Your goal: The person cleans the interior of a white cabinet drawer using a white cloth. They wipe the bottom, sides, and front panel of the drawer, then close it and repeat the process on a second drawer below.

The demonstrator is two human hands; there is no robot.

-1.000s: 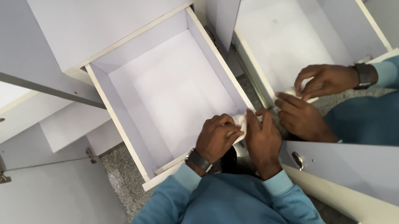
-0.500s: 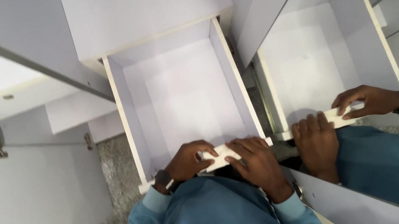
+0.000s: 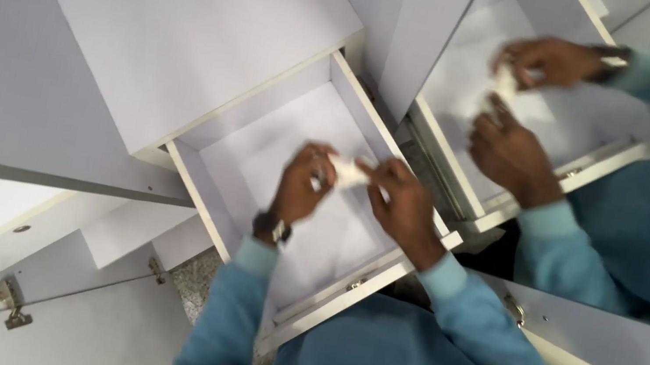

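1. Left hand [image 3: 302,183] and right hand [image 3: 403,205] both pinch one small pale scrap [image 3: 347,172] between fingertips; fingers curled closed on it, one hand per end.
2. Scrap is whitish and crumpled, cloth or paper, cannot tell which: motion blur. It hangs in the air above the open white drawer [image 3: 258,157], over its middle, apart from the drawer floor.
3. Left wrist carries a dark wristwatch [image 3: 271,227]. Both forearms in teal sleeves [image 3: 226,316], coming in from the near edge.
4. Drawer is pulled out toward the person; inside reads bare white. Near front rail [image 3: 342,288] sits just under the forearms.
5. Flat white cabinet top [image 3: 185,15] lies far-left of the drawer, touching its far wall. Vertical white panel [image 3: 411,20] stands just right of the drawer.
6. Right of that panel is a mirror surface [image 3: 644,292] showing a reflected drawer [image 3: 615,153] and two reflected hands [image 3: 516,158] holding a same-looking pale scrap; upper reflected hand wears a watch too. Reflected teal sleeve fills the far-right.
7. Near-left: open white cabinet door [image 3: 77,326] with a metal hinge [image 3: 10,301] at its left edge and a second small metal fitting [image 3: 158,271] closer to the drawer.
8. Speckled grey floor patch [image 3: 191,284] shows between the door and the left sleeve.
9. Near-right: white door edge with a small metal fitting [image 3: 514,309] just beside the right sleeve.
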